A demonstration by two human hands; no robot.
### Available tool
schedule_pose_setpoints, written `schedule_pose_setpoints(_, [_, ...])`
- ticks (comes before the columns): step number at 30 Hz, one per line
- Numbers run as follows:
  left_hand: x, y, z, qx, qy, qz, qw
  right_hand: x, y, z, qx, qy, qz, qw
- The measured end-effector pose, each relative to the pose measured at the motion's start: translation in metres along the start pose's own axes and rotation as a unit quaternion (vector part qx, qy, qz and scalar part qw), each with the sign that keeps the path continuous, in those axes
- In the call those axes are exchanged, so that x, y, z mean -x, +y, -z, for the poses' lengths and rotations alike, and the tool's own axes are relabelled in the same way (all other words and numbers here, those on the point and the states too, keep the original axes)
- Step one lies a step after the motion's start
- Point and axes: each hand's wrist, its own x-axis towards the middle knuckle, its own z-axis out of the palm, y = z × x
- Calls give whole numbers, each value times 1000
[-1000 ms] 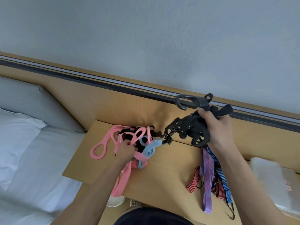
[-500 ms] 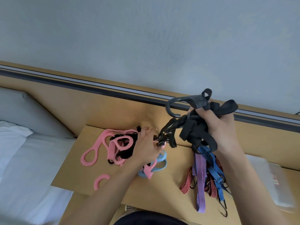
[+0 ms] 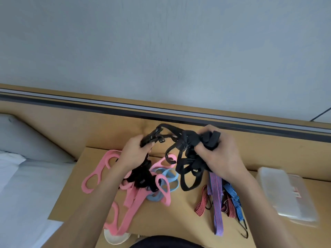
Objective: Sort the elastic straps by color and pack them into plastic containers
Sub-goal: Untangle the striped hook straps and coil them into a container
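Bunching the black straps, the right hand's fingers curl round them — the left hand seemingly pinches a hook.

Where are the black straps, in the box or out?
Out. The left hand and right hand grip the black straps; the plastic container sits apart.

Left hand and right hand are raised near each other, both curled tight in a grip.
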Motion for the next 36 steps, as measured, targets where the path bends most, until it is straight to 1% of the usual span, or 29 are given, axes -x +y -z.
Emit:
schedule_pose_setpoints(4, [8,18,19,8,-23,-42,999,-3,18,-15,88,-60,6,994])
schedule_pose_setpoints(7, [16,29,27,-5,-41,-78,996,-6,22,-27,148,-71,8,986])
schedule_pose_setpoints(10, [24,39,32,-20,-68,-109,992,-7,17,-37,129,-72,27,989])
schedule_pose_setpoints(13, [29,48,35,-34,-104,-116,987,-11,11,-47,105,-82,52,990])
schedule_pose_setpoints(15, [32,53,36,-30,-126,-115,985,-15,8,-53,106,-93,48,989])
schedule_pose_setpoints(17, [33,56,40,-2,-150,-107,983,-19,10,-56,86,-97,37,991])
schedule_pose_setpoints(21, [36,57,45,114,-208,-83,968,-15,16,-57,32,-105,17,994])
schedule_pose_setpoints(25, [37,53,45,151,-192,-84,966,-15,20,-52,-10,-72,-32,997])
schedule_pose_setpoints(27, [35,50,46,135,-172,-82,972,-17,21,-46,-22,-60,-58,996])
schedule_pose_setpoints(32, [34,48,43,121,-119,-101,980,-19,21,-37,-24,-64,-60,996])
schedule_pose_setpoints(36, [33,48,43,154,-113,-95,977,-19,21,-35,-58,-79,-64,993])
